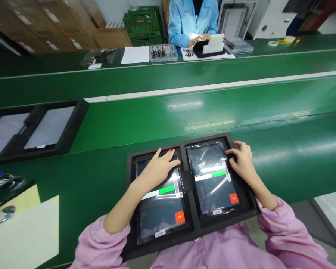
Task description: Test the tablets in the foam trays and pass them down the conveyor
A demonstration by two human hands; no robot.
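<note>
Snugly, tablets [159, 215] [214, 198] in black tray [189, 179], hands [156, 168] [240, 160] on both

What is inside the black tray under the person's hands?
The black tray holds two tablets in clear plastic film, side by side, each screen showing a red Fail button. The left hand and right hand cover parts of the screens, so what lies beneath them cannot be seen.

Two hands [156, 168], two tablets [159, 215] and one tray [189, 179] make up the near group. The tablets show two red buttons [180, 217] and two green bars [167, 189], one of each per tablet. To the left, a second tray [78, 112] holds two screens [49, 127]. Farther off are one co-worker [182, 26] and one green crate [142, 26].
</note>
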